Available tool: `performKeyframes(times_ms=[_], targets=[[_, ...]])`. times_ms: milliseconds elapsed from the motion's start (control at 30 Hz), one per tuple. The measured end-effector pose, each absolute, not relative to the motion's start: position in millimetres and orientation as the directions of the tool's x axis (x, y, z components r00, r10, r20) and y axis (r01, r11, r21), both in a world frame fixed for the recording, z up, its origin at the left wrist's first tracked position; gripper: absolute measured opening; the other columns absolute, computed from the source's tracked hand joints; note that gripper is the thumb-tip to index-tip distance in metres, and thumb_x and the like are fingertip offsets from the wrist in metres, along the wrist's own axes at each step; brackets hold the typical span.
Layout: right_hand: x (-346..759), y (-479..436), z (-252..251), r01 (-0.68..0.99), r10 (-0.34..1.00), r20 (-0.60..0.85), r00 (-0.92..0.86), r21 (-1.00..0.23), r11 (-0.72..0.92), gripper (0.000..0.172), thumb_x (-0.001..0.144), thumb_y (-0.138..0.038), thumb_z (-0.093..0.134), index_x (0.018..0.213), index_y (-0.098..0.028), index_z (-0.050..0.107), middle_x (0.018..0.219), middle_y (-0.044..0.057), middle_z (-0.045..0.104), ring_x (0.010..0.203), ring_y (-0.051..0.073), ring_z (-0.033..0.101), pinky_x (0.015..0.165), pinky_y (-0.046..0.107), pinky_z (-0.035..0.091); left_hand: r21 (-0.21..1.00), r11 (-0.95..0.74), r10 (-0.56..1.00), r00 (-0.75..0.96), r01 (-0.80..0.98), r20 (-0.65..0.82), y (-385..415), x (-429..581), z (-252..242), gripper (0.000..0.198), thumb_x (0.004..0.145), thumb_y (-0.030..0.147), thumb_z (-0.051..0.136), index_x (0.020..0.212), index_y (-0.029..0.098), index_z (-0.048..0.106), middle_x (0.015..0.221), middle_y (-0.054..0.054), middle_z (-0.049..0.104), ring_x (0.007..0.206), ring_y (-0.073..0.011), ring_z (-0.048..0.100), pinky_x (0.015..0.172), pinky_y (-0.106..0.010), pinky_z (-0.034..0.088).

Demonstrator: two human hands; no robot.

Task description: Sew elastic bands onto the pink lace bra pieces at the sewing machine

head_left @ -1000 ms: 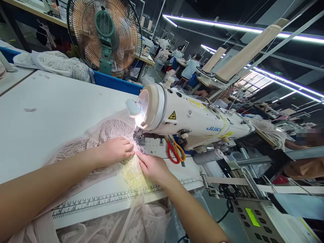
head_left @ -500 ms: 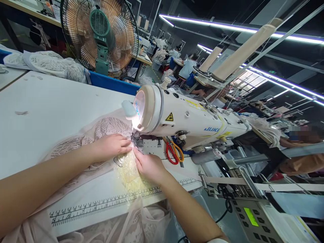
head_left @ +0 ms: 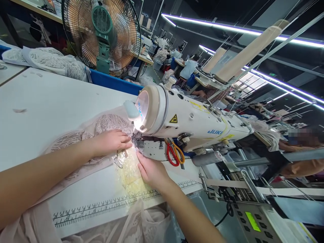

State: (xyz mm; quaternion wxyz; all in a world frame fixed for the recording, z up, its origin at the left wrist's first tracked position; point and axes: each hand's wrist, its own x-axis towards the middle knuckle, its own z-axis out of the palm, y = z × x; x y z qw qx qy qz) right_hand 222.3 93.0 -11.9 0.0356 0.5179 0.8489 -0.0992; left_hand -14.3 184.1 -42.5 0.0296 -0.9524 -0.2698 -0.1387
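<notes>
In the head view we find sheer, pale lace fabric [head_left: 111,123] on the smooth tabletop [head_left: 50,98] at the presser foot [head_left: 139,144], left hand [head_left: 112,141] lying over it, right hand [head_left: 153,172] against crinkled, glossy yellow film [head_left: 129,173]; how far either grip is closed we cannot tell. Both hands hide the material beneath, their fingertips slightly farther apart than earlier.

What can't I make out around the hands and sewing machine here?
All in the head view:
Lace fabric: partly covered by the left hand and forearm.
Yellowish sheet: partly hidden by the right hand.
Scissors: tips hidden behind the sewing machine.
Green display: any text too small to read.
Hanging pale fabric: cut off by the bottom edge.
</notes>
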Motion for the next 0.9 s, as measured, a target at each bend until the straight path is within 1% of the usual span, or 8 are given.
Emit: performKeyframes(times_ms=[133, 233, 433, 533, 600, 733, 800, 900], targets=[[226, 91, -14, 0.869, 0.869, -0.117, -0.481, -0.197, 0.455, 0.045, 0.093, -0.021, 0.039, 0.137, -0.017, 0.046, 0.104, 0.008, 0.071, 0.088, 0.021, 0.066, 0.066, 0.027, 0.045, -0.037, -0.878, 0.463, 0.868, 0.476, 0.182, 191, -16, -43, 0.046, 0.089, 0.006, 0.043, 0.124, 0.03, 0.059, 0.129, -0.005, 0.063, 0.115, -0.0211, 0.057, 0.095, -0.035, 0.041], [226, 91, -15, 0.859, 0.868, -0.094, -0.488, -0.229, 0.458, 0.041, 0.092, -0.02, 0.04, 0.133, -0.018, 0.049, 0.104, 0.008, 0.07, 0.09, 0.021, 0.066, 0.07, 0.027, 0.047, -0.015, -0.872, 0.48, 0.86, 0.49, 0.171, 195, -17, -44, 0.047, 0.089, 0.006, 0.042, 0.125, 0.031, 0.058, 0.132, -0.005, 0.06, 0.118, -0.0211, 0.056, 0.099, -0.037, 0.039], [238, 88, -10, 0.814, 0.842, -0.067, -0.535, -0.306, 0.493, 0.036, 0.091, -0.02, 0.042, 0.125, -0.017, 0.055, 0.101, 0.008, 0.071, 0.087, 0.021, 0.066, 0.07, 0.028, 0.048, 0.04, -0.838, 0.544, 0.828, 0.544, 0.135, 203, -19, -46, 0.047, 0.09, 0.007, 0.043, 0.128, 0.03, 0.057, 0.137, -0.005, 0.056, 0.124, -0.0214, 0.052, 0.106, -0.04, 0.034], [260, 95, -3, 0.814, 0.866, -0.028, -0.5, -0.357, 0.458, 0.03, 0.093, -0.022, 0.041, 0.115, -0.018, 0.061, 0.097, 0.007, 0.071, 0.086, 0.02, 0.066, 0.073, 0.028, 0.05, 0.063, -0.81, 0.587, 0.803, 0.584, 0.105, 205, -20, -48, 0.05, 0.089, 0.007, 0.042, 0.131, 0.03, 0.054, 0.141, -0.003, 0.052, 0.128, -0.0212, 0.048, 0.107, -0.04, 0.032], [278, 105, 2, 0.897, 0.928, -0.042, -0.371, -0.273, 0.347, 0.028, 0.093, -0.022, 0.041, 0.108, -0.017, 0.064, 0.099, 0.009, 0.07, 0.089, 0.02, 0.066, 0.076, 0.027, 0.05, 0.084, -0.786, 0.618, 0.78, 0.612, 0.103, 204, -21, -48, 0.052, 0.088, 0.007, 0.042, 0.132, 0.032, 0.053, 0.142, 0.0, 0.051, 0.128, -0.0193, 0.047, 0.108, -0.037, 0.032], [308, 130, 6, 0.997, 0.994, -0.069, -0.08, 0.011, 0.08, 0.024, 0.088, -0.015, 0.046, 0.103, -0.012, 0.065, 0.109, 0.017, 0.066, 0.105, 0.027, 0.061, 0.088, 0.034, 0.046, 0.108, -0.755, 0.656, 0.746, 0.647, 0.116, 199, -20, -46, 0.051, 0.088, 0.008, 0.042, 0.131, 0.032, 0.055, 0.142, 0.001, 0.051, 0.127, -0.018, 0.048, 0.107, -0.036, 0.032], [317, 139, 4, 0.998, 0.996, -0.084, -0.021, 0.056, 0.026, 0.026, 0.083, -0.012, 0.051, 0.106, -0.009, 0.063, 0.106, 0.019, 0.067, 0.102, 0.03, 0.062, 0.086, 0.036, 0.047, 0.105, -0.755, 0.655, 0.742, 0.647, 0.144, 196, -20, -44, 0.045, 0.089, 0.011, 0.043, 0.127, 0.029, 0.058, 0.14, -0.002, 0.054, 0.123, -0.0196, 0.051, 0.104, -0.036, 0.035], [322, 146, -3, 0.995, 0.994, -0.1, 0.046, 0.094, -0.036, 0.034, 0.08, -0.01, 0.054, 0.113, -0.008, 0.059, 0.1, 0.018, 0.068, 0.094, 0.029, 0.066, 0.076, 0.033, 0.047, 0.1, -0.765, 0.643, 0.746, 0.636, 0.175, 192, -19, -39, 0.036, 0.091, 0.017, 0.044, 0.121, 0.023, 0.063, 0.133, -0.007, 0.06, 0.115, -0.0222, 0.056, 0.1, -0.038, 0.039]])
